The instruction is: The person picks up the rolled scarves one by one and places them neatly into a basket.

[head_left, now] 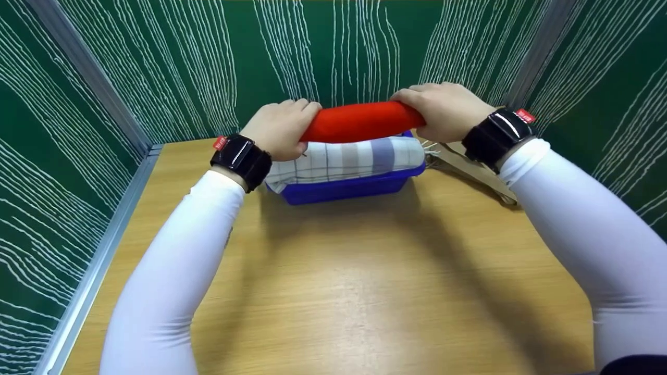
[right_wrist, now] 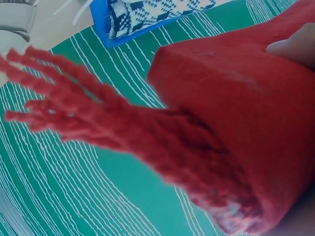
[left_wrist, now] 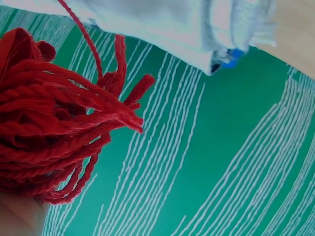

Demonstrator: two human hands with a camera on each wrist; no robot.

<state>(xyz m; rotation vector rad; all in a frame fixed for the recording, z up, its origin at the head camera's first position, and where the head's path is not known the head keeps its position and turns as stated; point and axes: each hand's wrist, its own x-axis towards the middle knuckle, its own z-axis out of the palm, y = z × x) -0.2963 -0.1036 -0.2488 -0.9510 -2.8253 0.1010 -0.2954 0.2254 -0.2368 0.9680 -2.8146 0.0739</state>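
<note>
A red rolled scarf (head_left: pixel 365 122) is held up in the air, one end in each hand. My left hand (head_left: pixel 284 127) grips its left end, and my right hand (head_left: pixel 445 112) grips the right end. Twisted red fringe (left_wrist: pixel 74 118) sticks out of the roll in the left wrist view, and more fringe (right_wrist: pixel 128 128) hangs from the other end in the right wrist view. Below and behind the roll stands a blue bin (head_left: pixel 346 191) with a white plaid rolled scarf (head_left: pixel 359 159) in it. The right wrist view also shows a black-and-white patterned cloth (right_wrist: pixel 147 14) in the bin.
The bin stands on a wooden table (head_left: pixel 344 271) near the back. Right of it lies a beige strap-like item (head_left: pixel 479 174), partly hidden by my right arm. Green panels (head_left: pixel 172 67) with white wavy lines and grey metal posts (head_left: pixel 94 67) enclose the table.
</note>
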